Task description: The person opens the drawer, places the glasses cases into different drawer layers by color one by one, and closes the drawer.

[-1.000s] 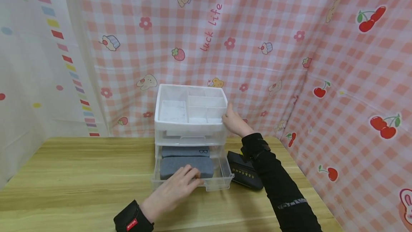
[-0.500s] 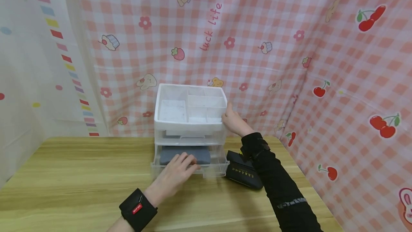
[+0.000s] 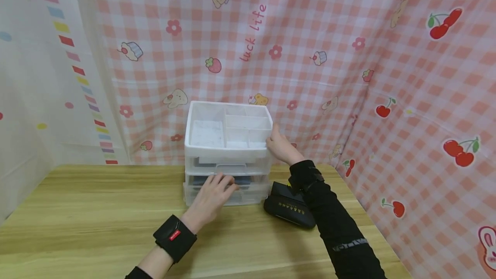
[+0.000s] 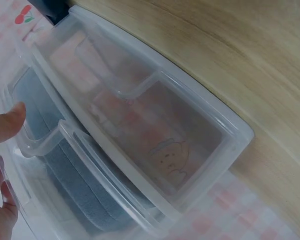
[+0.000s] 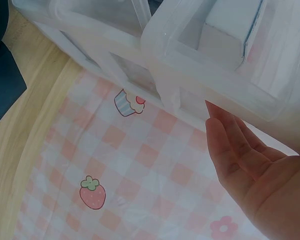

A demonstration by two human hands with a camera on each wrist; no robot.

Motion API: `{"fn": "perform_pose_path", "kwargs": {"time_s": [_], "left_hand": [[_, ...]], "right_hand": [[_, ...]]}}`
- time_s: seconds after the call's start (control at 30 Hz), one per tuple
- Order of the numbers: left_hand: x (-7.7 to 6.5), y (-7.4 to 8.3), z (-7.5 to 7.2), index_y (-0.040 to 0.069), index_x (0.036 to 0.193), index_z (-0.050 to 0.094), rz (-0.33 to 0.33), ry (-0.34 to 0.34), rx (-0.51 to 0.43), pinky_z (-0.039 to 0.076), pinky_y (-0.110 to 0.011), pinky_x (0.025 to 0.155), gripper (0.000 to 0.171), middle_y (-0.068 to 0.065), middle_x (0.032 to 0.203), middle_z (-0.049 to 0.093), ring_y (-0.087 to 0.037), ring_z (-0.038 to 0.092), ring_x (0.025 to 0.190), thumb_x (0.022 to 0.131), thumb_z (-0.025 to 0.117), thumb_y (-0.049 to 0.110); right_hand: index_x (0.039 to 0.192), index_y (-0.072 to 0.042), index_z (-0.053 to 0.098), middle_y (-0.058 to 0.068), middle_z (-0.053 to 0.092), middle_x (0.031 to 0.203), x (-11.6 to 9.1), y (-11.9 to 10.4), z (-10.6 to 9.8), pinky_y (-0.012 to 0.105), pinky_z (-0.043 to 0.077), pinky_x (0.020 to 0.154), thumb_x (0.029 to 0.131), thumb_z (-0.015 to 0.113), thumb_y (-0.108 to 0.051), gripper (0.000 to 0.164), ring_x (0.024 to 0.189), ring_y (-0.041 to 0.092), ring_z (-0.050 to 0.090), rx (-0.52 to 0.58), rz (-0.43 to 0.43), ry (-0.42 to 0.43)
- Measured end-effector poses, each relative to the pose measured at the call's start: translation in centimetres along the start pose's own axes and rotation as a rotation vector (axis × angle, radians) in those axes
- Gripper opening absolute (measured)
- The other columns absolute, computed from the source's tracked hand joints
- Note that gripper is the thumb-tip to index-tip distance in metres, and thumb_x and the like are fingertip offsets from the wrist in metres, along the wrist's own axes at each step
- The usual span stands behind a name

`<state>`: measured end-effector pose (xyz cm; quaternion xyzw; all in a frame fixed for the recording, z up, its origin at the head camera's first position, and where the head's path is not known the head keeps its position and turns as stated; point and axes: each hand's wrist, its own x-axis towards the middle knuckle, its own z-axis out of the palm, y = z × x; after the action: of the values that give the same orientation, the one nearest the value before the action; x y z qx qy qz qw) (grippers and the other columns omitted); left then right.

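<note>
A white plastic organizer [image 3: 228,151] stands upright near the back curtain, with a divided open tray on top. My left hand [image 3: 211,197] is at the front of a clear lower drawer [image 3: 253,193], fingers loosely bent over its upper edge. In the left wrist view, the thumb [image 4: 9,122] lies by the notch in the drawer front. Through the plastic shows a blue-grey glasses case [image 4: 70,165]. My right hand [image 3: 283,146] rests against the organizer's right side, its fingers [image 5: 230,135] extended along the wall in the right wrist view.
Right of the organizer, partly under the right forearm, lies a black pouch [image 3: 288,212] with gold lettering. A white box [image 5: 230,30] sits inside an upper drawer. Checked curtains [image 3: 232,81] close off the back and right of the wooden table [image 3: 97,227].
The lower drawer has slid back into the organizer, with my left hand moving along at its front. The glasses cases are now mostly covered. My right hand stays at the organizer's side.
</note>
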<state>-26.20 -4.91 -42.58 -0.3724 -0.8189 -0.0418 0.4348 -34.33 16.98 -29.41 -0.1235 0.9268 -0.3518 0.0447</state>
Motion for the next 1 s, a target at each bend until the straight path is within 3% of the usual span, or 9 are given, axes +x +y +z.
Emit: {"fn": "perform_pose_path", "kwargs": {"time_s": [0.27,0.5,0.73,1.0], "left_hand": [[0.5,-0.4,0.9,0.015,0.098,0.064,-0.027,-0.01,0.008,0.041,-0.03,0.07,0.026,-0.004,0.097,0.054,-0.02,0.047,0.087,0.075,0.074,0.006],[0.8,-0.8,1.6,0.014,0.096,0.063,-0.023,0.037,0.07,0.041,-0.028,0.067,0.028,-0.005,0.093,0.052,-0.02,0.045,0.081,0.074,0.074,0.001],[0.9,-0.7,2.2,0.013,0.093,0.062,-0.074,0.035,0.147,0.038,-0.027,0.064,0.025,-0.005,0.087,0.051,-0.02,0.043,0.078,0.075,0.073,0.0],[1.3,-0.5,2.2,0.012,0.089,0.062,-0.117,0.015,0.153,0.038,-0.027,0.066,0.031,-0.004,0.085,0.052,-0.019,0.044,0.078,0.068,0.077,-0.004]], "right_hand": [[0.149,-0.007,-0.006,0.025,0.026,0.15,0.0,-0.1,0.0,0.051,0.04,0.102,0.102,0.026,-0.022,0.058,0.131,0.035,0.041,0.0,0.008,0.001],[0.15,-0.006,-0.012,0.025,0.022,0.152,0.1,0.0,0.0,0.051,0.04,0.103,0.102,0.026,-0.022,0.063,0.133,0.034,0.039,0.004,0.021,-0.004],[0.149,-0.006,-0.019,0.024,0.013,0.157,0.1,0.0,0.1,0.052,0.035,0.108,0.102,0.026,-0.022,0.067,0.14,0.033,0.03,0.009,0.029,-0.017],[0.149,-0.008,-0.005,0.024,0.027,0.15,0.1,0.2,0.0,0.052,0.04,0.103,0.102,0.027,-0.022,0.059,0.131,0.035,0.041,0.02,0.012,0.0]]}}
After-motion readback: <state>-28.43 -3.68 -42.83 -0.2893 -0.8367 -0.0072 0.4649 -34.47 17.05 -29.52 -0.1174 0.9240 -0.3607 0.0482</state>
